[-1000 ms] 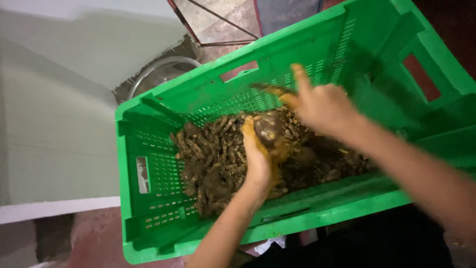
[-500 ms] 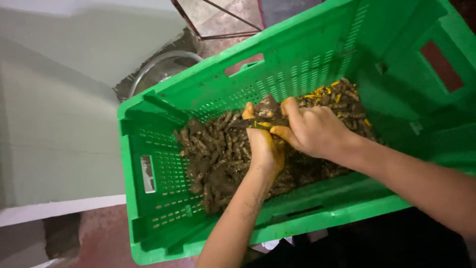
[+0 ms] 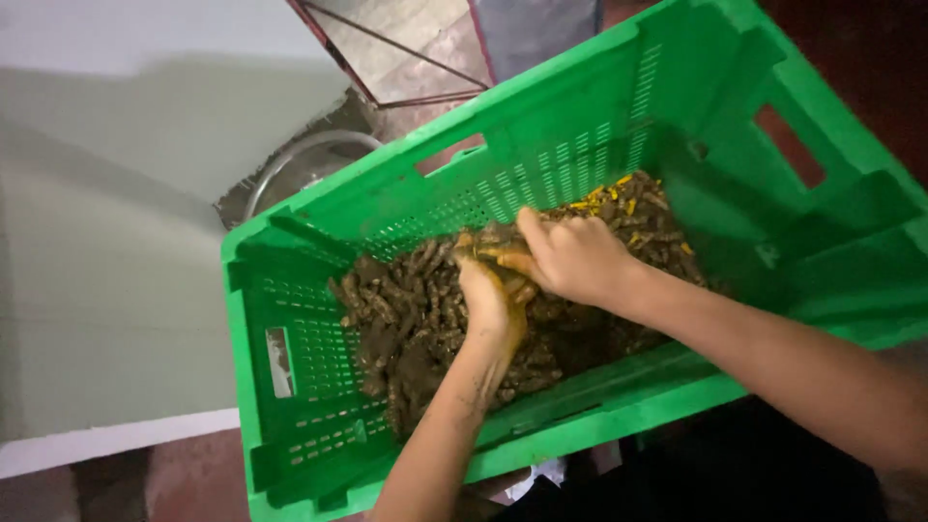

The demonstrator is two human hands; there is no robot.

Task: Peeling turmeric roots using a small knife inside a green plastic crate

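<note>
A green slotted plastic crate (image 3: 290,280) holds a heap of muddy brown roots (image 3: 406,309), some showing bright yellow cut ends (image 3: 619,198) at the far right of the pile. My left hand (image 3: 491,302), stained yellow-brown, reaches in from below with its fingers curled around a root (image 3: 483,246) on top of the heap. My right hand (image 3: 575,259) comes in from the right, pressed against the left hand, fingers closed on the same root. Most of that root is hidden by the fingers.
A round metal bowl (image 3: 300,164) sits behind the crate's far wall. A dark wire frame (image 3: 387,58) stands beyond it. A pale surface (image 3: 106,242) fills the left, with a white ledge (image 3: 116,440) below. A scrap of white paper (image 3: 541,474) lies under the crate's near edge.
My right hand, open with fingers spread a second ago, has closed against the left hand. Both hands have come down onto the heap.
</note>
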